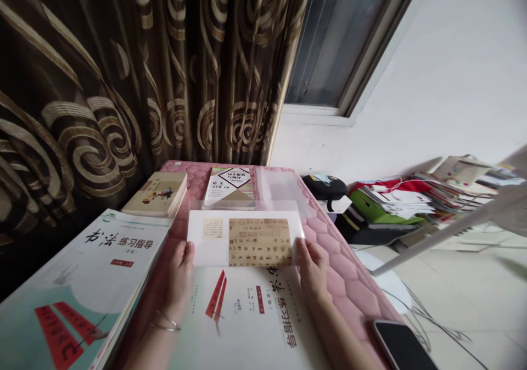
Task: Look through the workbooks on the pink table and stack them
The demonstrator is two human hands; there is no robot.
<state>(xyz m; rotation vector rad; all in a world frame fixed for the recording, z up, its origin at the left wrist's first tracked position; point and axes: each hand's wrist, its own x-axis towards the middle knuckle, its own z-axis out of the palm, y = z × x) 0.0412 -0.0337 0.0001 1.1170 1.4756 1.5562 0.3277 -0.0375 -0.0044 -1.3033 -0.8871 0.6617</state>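
My left hand and my right hand pinch the opposite side edges of a white printed sheet. A tan picture of old handwritten calligraphy covers much of its right part, and a clear plastic edge shows along its top. Below it, between my forearms, lies a calligraphy workbook with red banners on its cover, turned sideways. Whether the sheet belongs to this workbook, I cannot tell. A bracelet circles my left wrist. Left of that arm, a stack of similar workbooks rests on the pink quilted surface.
Beyond the stack is a thick tan book. A language textbook and clear plastic sheets lie at the far end. A phone sits at the right edge. Curtains hang behind; papers and cables fill the right side.
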